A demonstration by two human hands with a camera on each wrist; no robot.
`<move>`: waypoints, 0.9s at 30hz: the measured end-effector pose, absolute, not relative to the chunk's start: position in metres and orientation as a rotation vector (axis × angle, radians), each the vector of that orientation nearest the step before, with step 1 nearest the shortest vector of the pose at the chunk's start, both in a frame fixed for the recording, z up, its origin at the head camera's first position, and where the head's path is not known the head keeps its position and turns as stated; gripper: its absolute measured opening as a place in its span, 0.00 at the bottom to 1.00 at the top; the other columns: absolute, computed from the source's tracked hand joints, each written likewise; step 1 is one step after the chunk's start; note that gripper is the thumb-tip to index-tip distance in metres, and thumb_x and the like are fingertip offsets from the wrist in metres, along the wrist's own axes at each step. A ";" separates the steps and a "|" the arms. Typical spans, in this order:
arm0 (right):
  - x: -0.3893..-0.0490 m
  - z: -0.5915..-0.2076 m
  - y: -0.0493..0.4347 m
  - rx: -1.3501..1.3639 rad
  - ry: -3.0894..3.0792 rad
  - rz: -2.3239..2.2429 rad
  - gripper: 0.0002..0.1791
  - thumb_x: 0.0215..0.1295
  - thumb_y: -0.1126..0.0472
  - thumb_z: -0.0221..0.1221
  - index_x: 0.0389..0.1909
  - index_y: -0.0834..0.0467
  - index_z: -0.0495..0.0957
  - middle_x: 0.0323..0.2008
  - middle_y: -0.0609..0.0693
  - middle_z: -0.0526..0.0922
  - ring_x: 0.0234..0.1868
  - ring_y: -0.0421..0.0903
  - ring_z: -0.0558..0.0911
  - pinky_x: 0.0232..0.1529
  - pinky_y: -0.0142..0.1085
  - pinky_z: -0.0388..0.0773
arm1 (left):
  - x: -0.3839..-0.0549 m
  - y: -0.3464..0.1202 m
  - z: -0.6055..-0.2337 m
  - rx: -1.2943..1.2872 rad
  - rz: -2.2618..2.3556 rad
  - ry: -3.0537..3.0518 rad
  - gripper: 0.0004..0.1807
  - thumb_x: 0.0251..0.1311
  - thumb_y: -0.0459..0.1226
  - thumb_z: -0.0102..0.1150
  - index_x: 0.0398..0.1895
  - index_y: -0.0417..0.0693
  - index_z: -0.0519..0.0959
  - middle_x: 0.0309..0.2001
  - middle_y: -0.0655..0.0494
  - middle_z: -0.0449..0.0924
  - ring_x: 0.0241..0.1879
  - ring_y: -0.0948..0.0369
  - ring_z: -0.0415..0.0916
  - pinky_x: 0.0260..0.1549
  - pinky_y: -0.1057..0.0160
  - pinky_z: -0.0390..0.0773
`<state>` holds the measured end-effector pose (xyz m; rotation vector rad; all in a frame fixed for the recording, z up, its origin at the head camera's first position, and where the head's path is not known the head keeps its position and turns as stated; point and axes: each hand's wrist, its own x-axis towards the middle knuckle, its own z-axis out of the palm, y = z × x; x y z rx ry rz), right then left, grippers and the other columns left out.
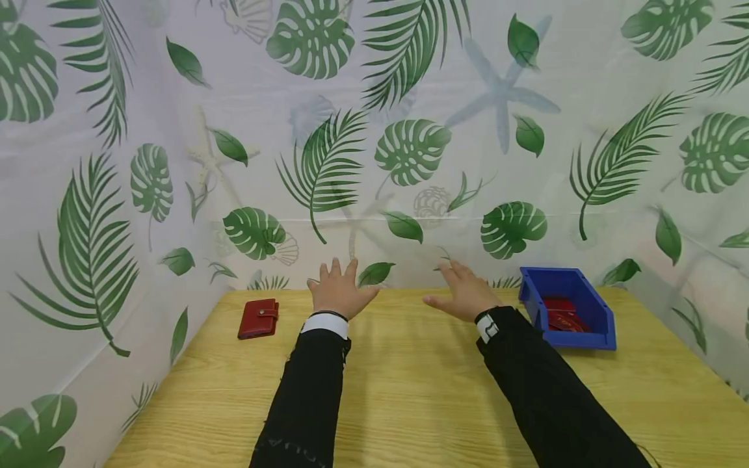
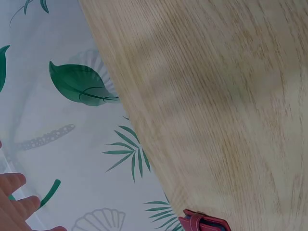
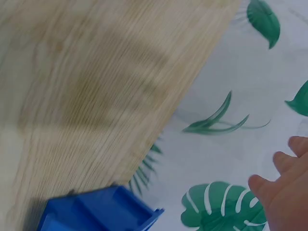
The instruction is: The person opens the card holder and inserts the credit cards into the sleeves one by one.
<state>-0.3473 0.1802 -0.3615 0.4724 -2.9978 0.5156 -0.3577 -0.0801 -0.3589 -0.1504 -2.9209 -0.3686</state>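
Note:
My left hand (image 1: 339,292) reaches out over the far part of the table, fingers spread and nothing in it. To its left lies a red wallet (image 1: 259,318) with a snap strap; its edge also shows low in the left wrist view. My right hand (image 1: 466,292) is stretched out too, palm down, holding nothing. Right of that hand stands a blue bin (image 1: 585,340), and inside it lie several red booklets (image 1: 564,316). Both hands hang above the wood surface, apart from the wallet and the bin.
The light wood table (image 1: 409,403) ends at a white curtain (image 1: 363,162) printed with green leaves, starfish and shells. The curtain also runs along the left and right sides of the table.

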 end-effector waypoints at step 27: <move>-0.334 -0.398 0.157 0.109 -2.940 2.022 0.34 0.77 0.46 0.43 0.69 0.70 0.60 0.66 0.69 0.66 0.60 0.61 0.75 0.59 0.53 0.70 | -0.356 -0.152 -0.424 0.305 -0.687 -2.925 0.33 0.62 0.48 0.59 0.65 0.37 0.68 0.60 0.34 0.68 0.61 0.36 0.63 0.54 0.36 0.66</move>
